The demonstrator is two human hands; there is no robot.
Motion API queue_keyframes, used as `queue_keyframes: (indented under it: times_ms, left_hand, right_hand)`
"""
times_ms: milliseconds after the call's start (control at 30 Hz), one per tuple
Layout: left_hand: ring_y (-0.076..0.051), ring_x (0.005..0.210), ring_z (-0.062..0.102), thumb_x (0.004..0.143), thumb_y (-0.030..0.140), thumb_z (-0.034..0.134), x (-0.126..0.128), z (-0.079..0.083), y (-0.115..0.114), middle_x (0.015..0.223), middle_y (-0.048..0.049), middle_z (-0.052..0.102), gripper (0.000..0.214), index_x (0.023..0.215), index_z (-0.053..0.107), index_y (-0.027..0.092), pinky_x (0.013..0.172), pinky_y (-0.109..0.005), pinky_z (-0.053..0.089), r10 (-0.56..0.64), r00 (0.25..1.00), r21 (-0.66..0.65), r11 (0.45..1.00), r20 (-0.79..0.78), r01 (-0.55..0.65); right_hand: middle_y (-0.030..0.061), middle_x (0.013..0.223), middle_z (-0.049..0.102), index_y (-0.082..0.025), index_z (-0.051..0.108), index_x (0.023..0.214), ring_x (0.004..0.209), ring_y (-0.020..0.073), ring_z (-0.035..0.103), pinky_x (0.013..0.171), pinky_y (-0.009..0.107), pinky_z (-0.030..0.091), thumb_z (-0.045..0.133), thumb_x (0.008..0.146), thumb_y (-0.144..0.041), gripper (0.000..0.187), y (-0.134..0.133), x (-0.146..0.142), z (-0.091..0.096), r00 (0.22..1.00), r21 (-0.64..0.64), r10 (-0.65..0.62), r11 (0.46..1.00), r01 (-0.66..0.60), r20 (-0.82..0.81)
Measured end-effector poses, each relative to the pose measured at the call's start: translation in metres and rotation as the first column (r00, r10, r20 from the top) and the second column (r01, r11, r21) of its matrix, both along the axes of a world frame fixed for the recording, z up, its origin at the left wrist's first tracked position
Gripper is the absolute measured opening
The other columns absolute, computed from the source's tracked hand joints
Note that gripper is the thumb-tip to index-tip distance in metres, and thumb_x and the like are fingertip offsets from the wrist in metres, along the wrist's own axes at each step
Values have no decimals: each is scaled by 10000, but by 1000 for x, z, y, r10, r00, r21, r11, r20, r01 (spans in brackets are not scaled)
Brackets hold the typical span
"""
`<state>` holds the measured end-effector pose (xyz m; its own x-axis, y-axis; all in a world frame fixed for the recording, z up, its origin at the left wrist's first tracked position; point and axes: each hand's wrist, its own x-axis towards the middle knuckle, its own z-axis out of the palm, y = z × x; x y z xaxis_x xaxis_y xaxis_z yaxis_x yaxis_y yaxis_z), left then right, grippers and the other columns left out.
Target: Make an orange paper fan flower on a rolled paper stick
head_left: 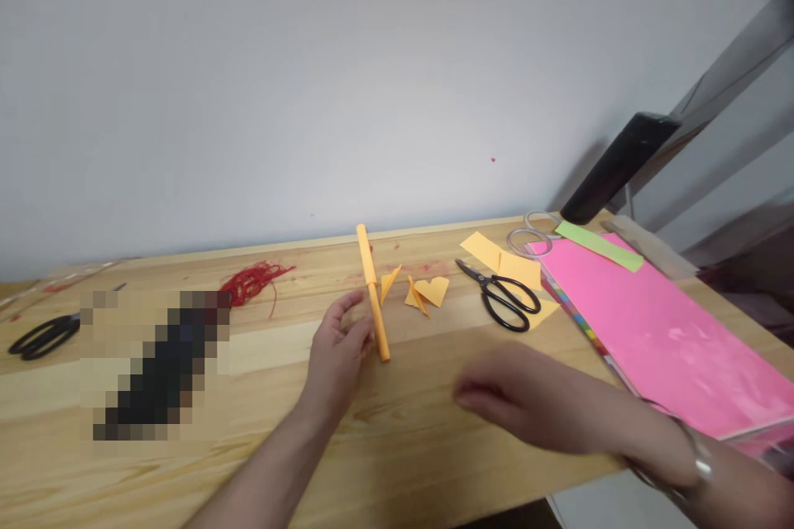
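Observation:
A slim orange stick (374,289), looking like rolled paper in two joined lengths, lies on the wooden table (279,446). Against its lower half rests my left hand (340,339), thumb and fingers curved but apart, beside the stick rather than wrapped round it. My right hand (505,388) hovers over the table to the right, smeared by motion; its fingers are mostly hidden and no held thing shows. Between the hands and the wall lie an orange paper heart (434,291) and folded orange paper pieces (389,283). Black-handled scissors (505,297) lie partly over orange paper scraps (480,250).
Pink sheets (657,322) cover the right side, with a green paper strip (599,246) and grey-handled scissors (538,235) near their far end. A black cylindrical object (620,165) leans there. Leftward are red thread (254,283), a pixelated dark object (165,372) and black scissors (46,336).

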<state>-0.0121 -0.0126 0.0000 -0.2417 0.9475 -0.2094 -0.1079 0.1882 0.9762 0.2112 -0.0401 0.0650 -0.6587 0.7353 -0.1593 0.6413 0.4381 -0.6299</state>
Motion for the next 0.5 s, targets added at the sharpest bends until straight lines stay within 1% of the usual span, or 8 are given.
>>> queue_keyframes:
  times_ms: [67, 100, 167, 233, 267, 333, 400, 500]
  left_hand:
    - [-61, 436, 396, 689, 242, 608, -2, -2, 1, 476, 69, 480, 439, 1116, 528, 173, 438, -149, 302, 6, 1000, 11, 1000, -3, -6]
    - [-63, 441, 400, 693, 246, 603, -3, -3, 1, 486, 65, 488, 431, 1112, 531, 175, 440, -151, 307, 10, 1000, 12, 1000, 4, -10]
    - [-64, 447, 404, 692, 243, 600, -5, -5, 3, 504, 60, 500, 429, 1111, 535, 179, 440, -155, 308, 22, 999, 11, 1000, 38, -22]
    - [-67, 449, 406, 675, 232, 613, -8, -7, 4, 504, 66, 489, 455, 1121, 538, 183, 437, -160, 304, 35, 996, 16, 999, 81, -37]
    - [-70, 449, 408, 667, 231, 620, -9, -7, 5, 501, 69, 480, 468, 1125, 541, 182, 435, -164, 302, 43, 995, 20, 999, 95, -45]
    - [-77, 456, 422, 659, 244, 631, -10, -8, 5, 504, 70, 476, 471, 1119, 557, 175, 438, -175, 311, 61, 994, 25, 998, 87, -63]
    - [-90, 484, 463, 655, 265, 645, -11, -8, 6, 551, 51, 522, 453, 1093, 582, 167, 458, -191, 345, 82, 995, 23, 996, 53, -83]
    - [-123, 610, 563, 654, 259, 671, -10, -6, 7, 735, -6, 625, 413, 1051, 602, 168, 547, -225, 427, 120, 989, 7, 993, 85, -121]
  right_hand:
    - [1, 669, 624, -182, 623, 829, 611, 113, 537, 576, 221, 366, 460, 851, -229, 172, 23, -30, -10, 994, 72, -92, 993, 96, -55]
    - [13, 732, 639, -182, 600, 950, 651, 125, 556, 601, 230, 379, 477, 838, -228, 173, 33, -45, -16, 986, 88, -146, 984, 153, -82]
    - [54, 826, 649, -157, 514, 1099, 703, 158, 583, 599, 245, 395, 502, 819, -252, 296, 48, -72, -29, 967, 103, -235, 964, 244, -97]
    - [115, 947, 632, -131, 456, 1142, 759, 204, 599, 592, 273, 410, 506, 814, -289, 367, 58, -94, -40, 966, 171, -252, 951, 259, -61]
    - [134, 941, 631, -113, 435, 1155, 773, 221, 604, 600, 287, 419, 492, 820, -272, 375, 60, -102, -45, 973, 198, -230, 953, 231, -28]
    - [162, 921, 628, -79, 371, 1213, 772, 245, 609, 605, 313, 431, 465, 817, -196, 424, 64, -113, -51, 975, 233, -214, 952, 197, 51]
    - [175, 923, 622, -74, 315, 1259, 774, 256, 609, 609, 329, 436, 435, 801, -122, 475, 64, -118, -53, 968, 243, -239, 946, 214, 78]
    - [140, 916, 613, -114, 301, 1261, 774, 232, 600, 624, 321, 439, 455, 792, -127, 493, 60, -114, -55, 948, 121, -315, 941, 317, -33]
